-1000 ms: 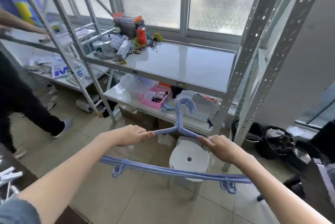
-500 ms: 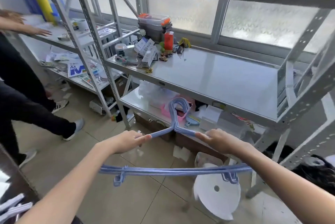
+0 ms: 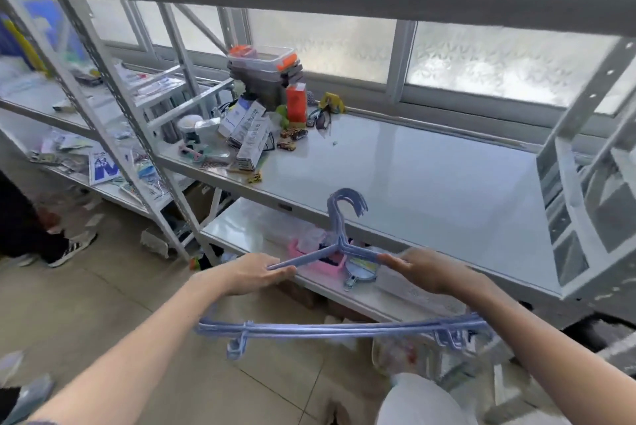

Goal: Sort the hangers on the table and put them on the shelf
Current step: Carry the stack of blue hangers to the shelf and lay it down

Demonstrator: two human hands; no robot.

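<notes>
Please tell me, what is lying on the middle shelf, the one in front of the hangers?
The middle shelf is bare on its right part. At its left end lies a clutter: stacked clear boxes, an orange carton, white cartons, toy cars. What lies behind the pile is hidden.

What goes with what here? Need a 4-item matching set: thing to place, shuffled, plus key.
Things
1. hangers
2. orange carton
3. pink tray
4. white stool

Places
A. on the floor, bottom edge of view
B. middle shelf, back left among clutter
C. held between left hand and right hand, in front of the shelf
D. lower shelf, behind the hangers' neck

Pairs: 1-C, 2-B, 3-D, 4-A
</notes>
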